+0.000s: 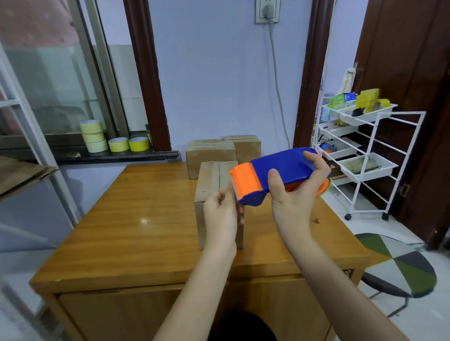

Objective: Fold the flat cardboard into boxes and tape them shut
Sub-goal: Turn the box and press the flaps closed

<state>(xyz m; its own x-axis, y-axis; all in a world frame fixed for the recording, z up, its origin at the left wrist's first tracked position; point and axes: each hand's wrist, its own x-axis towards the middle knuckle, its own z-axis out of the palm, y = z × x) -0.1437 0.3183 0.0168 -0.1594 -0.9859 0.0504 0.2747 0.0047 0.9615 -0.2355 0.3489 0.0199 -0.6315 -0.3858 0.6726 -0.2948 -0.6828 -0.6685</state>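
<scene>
Two folded boxes (222,150) stand at the far edge of the bench (132,228), while a third box (214,186) sits mid-bench with its top seam apparently untaped. The right hand (296,192) grips the tape dispenser (277,175) above it; the left hand (221,212) pinches near the blade, probably drawing tape, so sealing remains.

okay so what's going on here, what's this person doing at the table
A person is taping up cardboard boxes at a wooden table. The right hand holds a blue and orange tape dispenser above the nearest box, while the left hand reaches to the dispenser's toothed edge with its fingers pinched, probably to pull out the tape end, though no tape can be made out. Two more folded boxes sit behind it. Spare tape rolls rest on the windowsill.
</scene>
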